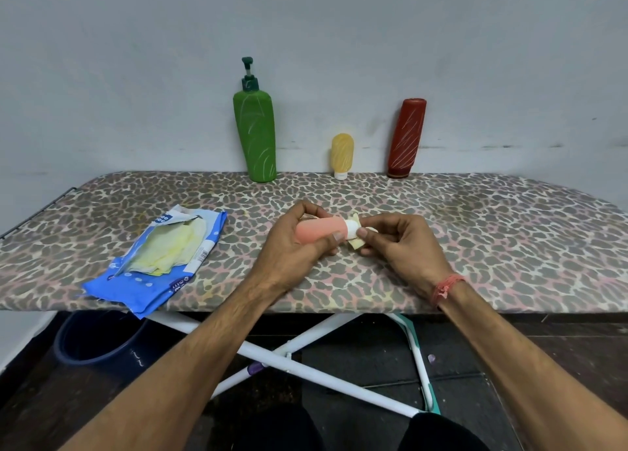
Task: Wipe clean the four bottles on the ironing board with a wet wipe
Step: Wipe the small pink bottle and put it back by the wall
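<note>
My left hand [295, 246] grips a small pink bottle [317, 230] held sideways above the leopard-print ironing board [492, 240]. My right hand [401, 243] pinches a yellowish wet wipe [357, 243] around the bottle's white cap [351, 229]. Along the wall stand three more bottles: a tall green pump bottle [256, 134], a small yellow bottle [342, 155] upside down on its white cap, and a dark red bottle [407, 138] leaning against the wall. White streaks mark the green and red ones.
An opened blue wet-wipe pack [153, 263] with yellowish wipes showing lies at the board's front left, overhanging the edge. Under the board are white crossed legs [306, 355] and a dark blue bucket [98, 342] on the floor at left.
</note>
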